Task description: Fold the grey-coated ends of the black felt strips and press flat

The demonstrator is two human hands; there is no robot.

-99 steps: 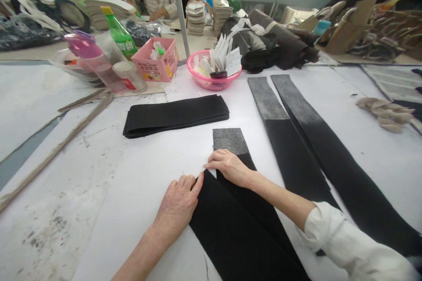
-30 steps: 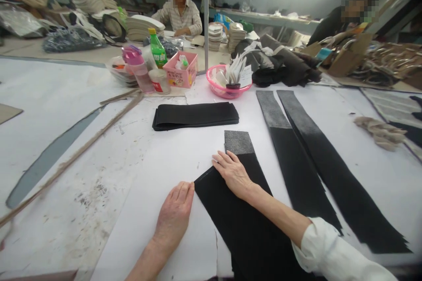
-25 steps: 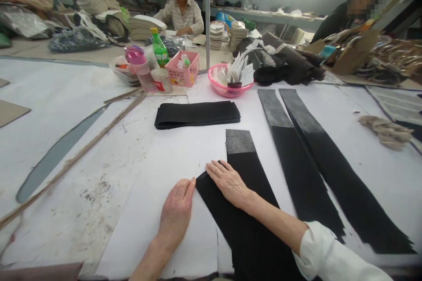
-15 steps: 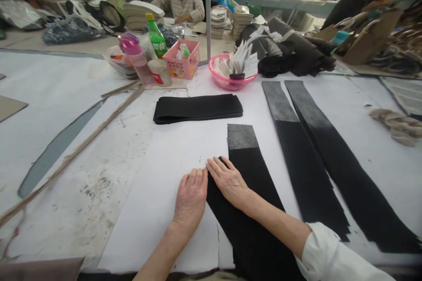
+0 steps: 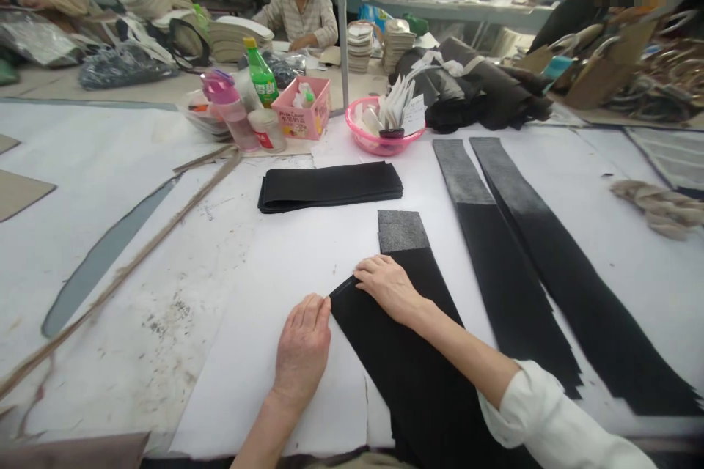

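A black strip (image 5: 360, 333) of sheet material lies slanted toward me, its far end partly lifted or folded at the edge. My left hand (image 5: 302, 344) pinches its left far corner. My right hand (image 5: 390, 289) is closed over the same end further right, fingers together at the edge, thumb hidden. Beneath it lies another black strip (image 5: 421, 267) with a grey fuzzy end. Two longer black strips with grey ends, a nearer strip (image 5: 500, 271) and a farther strip (image 5: 577, 271), lie to the right. A folded black stack (image 5: 333, 187) rests beyond my hands.
White paper (image 5: 275, 264) covers much of the table. A pink basket (image 5: 385, 143) with papers, a pink box (image 5: 302, 113), a green bottle (image 5: 261, 77) and a pink-lidded bottle (image 5: 231, 113) stand behind. A long brown strip (image 5: 148, 242) lies left. A person (image 5: 305, 11) sits across.
My left hand has moved left and toward me with the strip's corner. My right hand has gone from flatter fingers to closed at the edge, and more of the strip's end shows.
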